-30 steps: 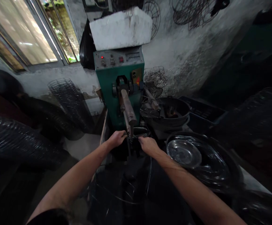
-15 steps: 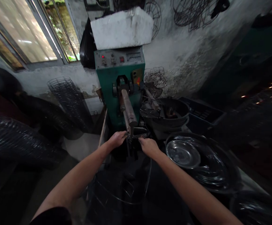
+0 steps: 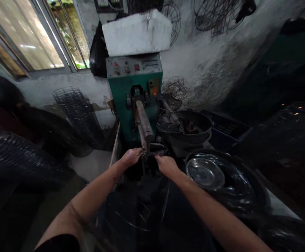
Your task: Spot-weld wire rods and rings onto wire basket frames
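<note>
Both arms reach forward to the electrode tips of a green spot welder (image 3: 130,82), below its thick upper arm (image 3: 145,122). My left hand (image 3: 132,157) is closed in a pinch just left of the tip. My right hand (image 3: 167,165) is closed with its fingertips on the near edge of a dark, thin metal wire piece (image 3: 156,153) that spans the gap between the hands. The exact shape of this piece is lost in shadow. A red lamp (image 3: 115,64) glows on the welder's panel.
A white foam box (image 3: 139,33) sits on the welder. Right of my arm, a shiny metal dish (image 3: 205,174) rests in a large dark basin (image 3: 247,196). Stacked wire baskets (image 3: 76,112) stand left. Behind the dish is a dark pan (image 3: 198,122). Sparks (image 3: 289,109) show far right.
Both hands stay at the electrode tips with barely any shift. The sparks at the far right have become fewer.
</note>
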{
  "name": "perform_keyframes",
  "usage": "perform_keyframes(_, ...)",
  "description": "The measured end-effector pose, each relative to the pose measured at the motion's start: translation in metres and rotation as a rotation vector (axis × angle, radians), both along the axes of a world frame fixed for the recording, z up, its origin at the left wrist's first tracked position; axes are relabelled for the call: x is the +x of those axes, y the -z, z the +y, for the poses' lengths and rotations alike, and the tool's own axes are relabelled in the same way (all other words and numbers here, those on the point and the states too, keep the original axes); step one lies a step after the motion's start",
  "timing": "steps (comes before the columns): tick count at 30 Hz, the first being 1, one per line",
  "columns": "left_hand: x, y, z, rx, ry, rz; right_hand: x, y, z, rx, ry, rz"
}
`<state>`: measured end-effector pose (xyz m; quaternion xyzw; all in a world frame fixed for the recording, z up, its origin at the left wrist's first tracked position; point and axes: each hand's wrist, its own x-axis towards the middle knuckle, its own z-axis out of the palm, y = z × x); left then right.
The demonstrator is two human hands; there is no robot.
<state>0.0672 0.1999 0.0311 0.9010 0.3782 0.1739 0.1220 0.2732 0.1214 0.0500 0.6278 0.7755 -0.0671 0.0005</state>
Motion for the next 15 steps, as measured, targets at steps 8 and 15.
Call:
perform_keyframes(8, 0.0013, -0.0054, 0.0001, -0.079, 0.007, -0.069, 0.0004, -0.003, 0.002, -0.038, 0.011, 0.0)
perform_keyframes(15, -0.0005, 0.0006, 0.0015, -0.074, 0.028, -0.125, 0.0013, -0.0013, 0.002, -0.018, -0.01, -0.008)
